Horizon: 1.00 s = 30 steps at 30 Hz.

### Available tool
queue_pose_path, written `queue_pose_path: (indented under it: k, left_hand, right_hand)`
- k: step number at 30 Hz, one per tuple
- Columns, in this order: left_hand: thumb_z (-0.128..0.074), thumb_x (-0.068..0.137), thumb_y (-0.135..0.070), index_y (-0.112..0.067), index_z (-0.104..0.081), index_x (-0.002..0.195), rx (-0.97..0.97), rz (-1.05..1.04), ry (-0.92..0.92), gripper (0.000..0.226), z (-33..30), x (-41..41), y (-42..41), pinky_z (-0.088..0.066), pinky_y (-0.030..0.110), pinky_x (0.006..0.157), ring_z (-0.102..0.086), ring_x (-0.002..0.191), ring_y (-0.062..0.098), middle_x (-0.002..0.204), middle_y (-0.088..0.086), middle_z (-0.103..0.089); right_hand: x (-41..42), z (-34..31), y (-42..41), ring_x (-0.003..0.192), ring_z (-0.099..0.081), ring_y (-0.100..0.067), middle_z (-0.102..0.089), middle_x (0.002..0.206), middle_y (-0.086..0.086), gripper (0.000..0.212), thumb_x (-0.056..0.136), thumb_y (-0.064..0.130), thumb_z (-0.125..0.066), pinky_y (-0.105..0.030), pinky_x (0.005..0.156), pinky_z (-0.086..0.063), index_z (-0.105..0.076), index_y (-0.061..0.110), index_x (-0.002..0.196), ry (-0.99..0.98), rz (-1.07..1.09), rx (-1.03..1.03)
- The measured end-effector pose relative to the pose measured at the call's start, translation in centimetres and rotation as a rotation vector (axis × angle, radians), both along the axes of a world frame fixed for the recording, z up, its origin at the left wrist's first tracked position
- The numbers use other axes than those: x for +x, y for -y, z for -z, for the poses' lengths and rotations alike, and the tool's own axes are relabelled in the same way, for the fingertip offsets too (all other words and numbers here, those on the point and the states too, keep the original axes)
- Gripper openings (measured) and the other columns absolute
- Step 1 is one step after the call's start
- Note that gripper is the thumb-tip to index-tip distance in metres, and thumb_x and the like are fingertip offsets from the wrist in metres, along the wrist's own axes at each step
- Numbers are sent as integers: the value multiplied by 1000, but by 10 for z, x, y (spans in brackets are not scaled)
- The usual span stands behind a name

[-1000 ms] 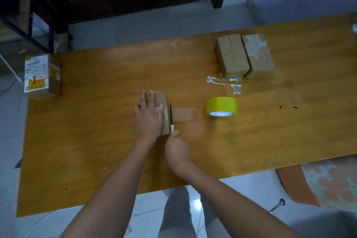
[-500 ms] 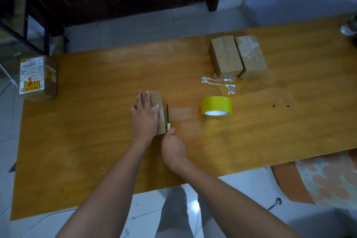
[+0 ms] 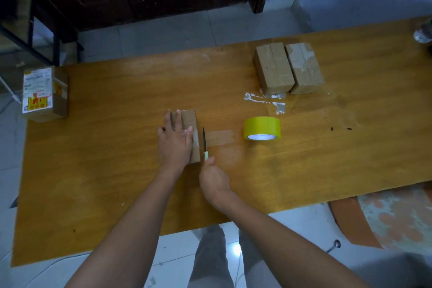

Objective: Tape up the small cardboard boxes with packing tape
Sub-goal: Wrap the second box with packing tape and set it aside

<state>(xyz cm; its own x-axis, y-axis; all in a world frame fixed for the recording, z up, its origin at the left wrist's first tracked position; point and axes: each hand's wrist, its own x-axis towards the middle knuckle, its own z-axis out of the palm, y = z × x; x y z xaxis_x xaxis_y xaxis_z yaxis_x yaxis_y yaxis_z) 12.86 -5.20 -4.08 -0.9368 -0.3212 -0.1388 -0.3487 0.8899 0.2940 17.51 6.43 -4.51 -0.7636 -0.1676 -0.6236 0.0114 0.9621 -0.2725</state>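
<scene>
Four cardboard boxes sit on the desk [image 3: 117, 170]: one small box [image 3: 190, 124] mid-desk under the flat left hand [image 3: 175, 145], two taped boxes [image 3: 288, 68] side by side at the far right, and one labelled box [image 3: 45, 93] at the far left corner. The right hand [image 3: 214, 177] grips a single knife [image 3: 205, 145] just beside the small box, blade across a tape strip [image 3: 219, 138] running to the one yellow tape roll [image 3: 261, 128].

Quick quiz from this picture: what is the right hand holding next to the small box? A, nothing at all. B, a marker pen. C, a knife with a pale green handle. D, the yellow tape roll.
C. The right hand grips a knife with a pale green handle, its dark blade lying across the tape strip beside the small box; the yellow tape roll sits untouched on the table.
</scene>
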Motion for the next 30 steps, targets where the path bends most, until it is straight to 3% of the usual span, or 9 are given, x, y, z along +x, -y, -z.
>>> queue_pose_path:
  k: [5,10,15,21,27,30]
  left_hand:
    - [-31,101,-43,-17,-20,154,6,-3,-2,60,1,0,-1,-44,46,99,-34,129,40,160,8,-14]
    - [-34,101,-41,-15,-24,153,-10,17,-16,59,7,-1,3,-41,48,99,-37,126,42,159,10,-17]
    - [-31,101,-44,-15,-24,153,-22,34,-8,60,8,-1,3,-40,48,102,-36,128,42,159,11,-17]
    - [-32,101,-45,-14,-24,153,43,-16,-28,61,0,8,11,-39,47,105,-36,130,40,159,12,-17]
    - [-32,101,-48,-18,-22,154,83,-78,-17,62,-1,18,27,-37,46,106,-30,136,37,161,8,-13]
    - [-36,100,-49,-20,-21,154,145,-78,5,64,-3,18,32,-33,48,108,-26,139,37,162,5,-9]
  right_hand:
    - [-5,-1,-11,109,-57,-38,-55,123,-25,42,103,11,-20,-38,78,-38,-26,1,144,123,78,-88]
    - [-11,2,-5,115,-58,-37,-57,128,-25,52,103,11,-32,-41,89,-47,-13,-7,148,100,-56,-30]
    - [2,4,-5,102,-65,-34,-66,113,-19,38,103,10,-29,-39,81,-50,-30,-2,139,-8,-26,-24]
    - [7,0,-22,87,-67,-33,-69,98,-14,32,104,33,-33,-42,73,-54,-39,9,124,-66,69,-153]
    - [19,-8,-63,75,-64,-24,-66,89,-8,34,103,41,-32,-41,66,-55,-42,15,123,-24,-58,-241]
    - [21,-12,-74,79,-62,-22,-65,94,-8,36,103,41,-34,-34,61,-46,-43,13,126,10,-138,-229]
